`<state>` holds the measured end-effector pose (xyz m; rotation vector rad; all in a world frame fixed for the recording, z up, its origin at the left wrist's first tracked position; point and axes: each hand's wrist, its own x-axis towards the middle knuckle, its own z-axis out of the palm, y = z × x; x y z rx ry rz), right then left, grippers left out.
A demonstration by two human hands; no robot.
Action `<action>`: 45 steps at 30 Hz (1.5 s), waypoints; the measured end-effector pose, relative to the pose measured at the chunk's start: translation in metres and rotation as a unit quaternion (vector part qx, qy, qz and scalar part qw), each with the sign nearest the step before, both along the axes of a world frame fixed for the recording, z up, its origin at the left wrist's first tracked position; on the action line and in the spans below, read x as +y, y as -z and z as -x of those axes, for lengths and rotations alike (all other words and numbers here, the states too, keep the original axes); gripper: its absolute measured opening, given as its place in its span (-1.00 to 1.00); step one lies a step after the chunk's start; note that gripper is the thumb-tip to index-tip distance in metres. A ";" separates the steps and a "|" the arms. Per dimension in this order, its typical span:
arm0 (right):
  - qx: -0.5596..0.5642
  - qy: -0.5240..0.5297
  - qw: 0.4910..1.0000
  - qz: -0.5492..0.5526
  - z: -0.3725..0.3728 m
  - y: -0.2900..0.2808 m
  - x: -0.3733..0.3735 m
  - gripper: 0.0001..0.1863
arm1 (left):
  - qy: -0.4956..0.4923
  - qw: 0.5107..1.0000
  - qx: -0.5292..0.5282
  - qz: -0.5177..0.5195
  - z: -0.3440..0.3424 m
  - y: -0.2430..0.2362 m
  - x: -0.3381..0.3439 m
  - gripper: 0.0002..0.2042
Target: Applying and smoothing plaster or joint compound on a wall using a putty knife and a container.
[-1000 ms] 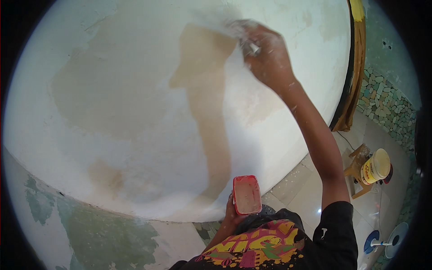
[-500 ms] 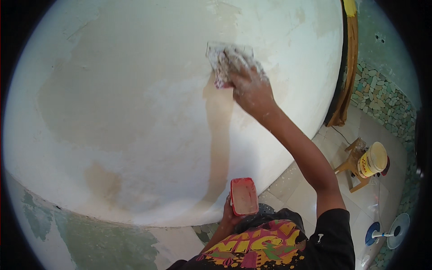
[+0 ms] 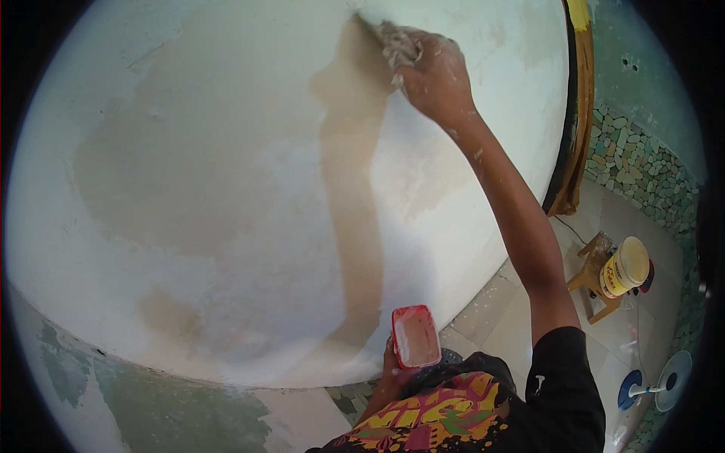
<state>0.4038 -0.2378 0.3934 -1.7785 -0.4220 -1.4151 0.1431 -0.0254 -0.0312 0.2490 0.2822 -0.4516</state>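
My right hand [image 3: 434, 79] grips a putty-smeared flat scraper [image 3: 374, 34] against the upper part of a large curved white wall [image 3: 196, 151], which has beige and greyish patches. The arm casts a long shadow down the wall. Low at the centre, my left hand [image 3: 390, 362] holds a red rectangular container [image 3: 415, 336] with pale paste inside, close to my dark printed T-shirt.
At the right, a yellow-and-white bucket [image 3: 624, 272] stands on a wooden stool [image 3: 600, 306] over floor tiles [image 3: 483, 309]. Further right are a pebble-clad band [image 3: 634, 158], a green wall with small holes and blue and white discs [image 3: 664, 381]. A brown trim edges the curved wall.
My right hand and scraper moved down the wall by half a second ago, and are now back higher up. My left hand still holds the container, slightly lower in view.
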 end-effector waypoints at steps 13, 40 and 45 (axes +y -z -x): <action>-0.062 -0.057 0.992 0.089 0.001 0.016 -0.005 -0.55 | -0.006 1.000 0.027 -0.013 -0.012 -0.003 0.018 -0.39; -0.012 -0.050 0.993 0.104 0.013 0.046 -0.004 -0.52 | -0.002 1.000 -0.012 -0.018 0.000 0.006 0.020 -0.38; -0.044 -0.028 0.997 0.059 0.006 0.036 -0.017 -0.54 | -0.010 0.999 -0.015 -0.033 0.003 0.017 0.022 -0.37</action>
